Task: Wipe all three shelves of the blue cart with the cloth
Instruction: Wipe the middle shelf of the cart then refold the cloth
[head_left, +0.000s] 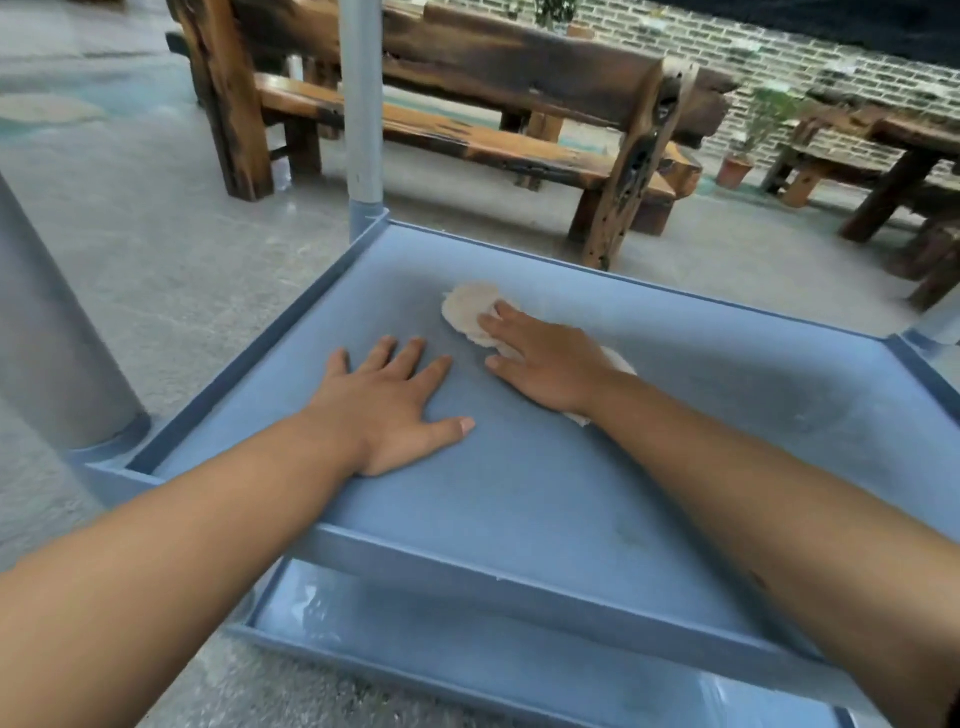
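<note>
A: Where is the small, crumpled off-white cloth (475, 312)?

B: It lies on the flat floor of the rimmed blue plastic cart shelf (545, 499), toward the far side of that shelf and a little left of its middle. The person's right hand (545, 364) is pressed flat on top of it, fingers stretched out toward the far left corner. The cloth shows as a rounded lump beyond the fingertips, and a smaller bit peeks out at the wrist side.

A: So the right hand grips it?

B: No, it does not curl around the cloth. The palm is spread and pins the cloth down against the shelf.

A: And the left hand (387, 402)?

B: Also spread wide, palm down, resting on the bare shelf just beside the right hand, nearer the left rim. It holds nothing, and the thumb points toward the right hand without touching it.

A: What else of the cart shows?

B: A second blue shelf (467, 654) sits below, visible under the near rim, with a glossy patch on its surface. A round grey metal post (360, 104) rises from the far left corner, and a thicker-looking grey post (57, 332) stands at the near left corner.

A: Around the cart?

B: Speckled grey floor (156, 249), a dark rough wooden bench (467, 130) behind, and a grey brick wall (779, 67) with a potted plant (748, 140) before it.
</note>
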